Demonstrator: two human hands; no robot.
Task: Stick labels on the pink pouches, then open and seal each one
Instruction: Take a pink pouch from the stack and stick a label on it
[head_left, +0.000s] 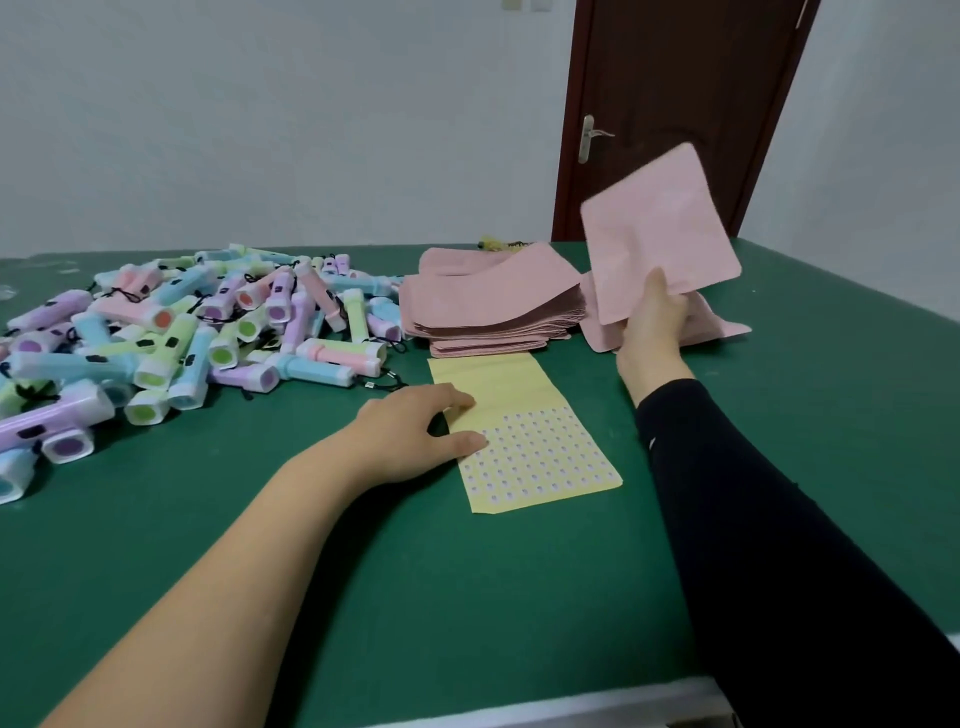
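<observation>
The right hand (652, 332) grips a pink pouch (660, 228) by its lower edge (thumb in front), holding it up. The left hand (415, 431) presses loosely bent fingers on the label sheet (519, 400); the pouch stack (493, 306) lies just beyond it.

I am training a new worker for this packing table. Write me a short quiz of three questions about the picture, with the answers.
1. True or false: the right hand holds a pink pouch lifted above the table.
2. What does the left hand rest on? A) the label sheet B) a pair of scissors C) a notebook
3. Fill the gap: the flashlights lie in a pile to the ___ of the stack of pouches.

Key: 1 true; 2 A; 3 left.
</observation>
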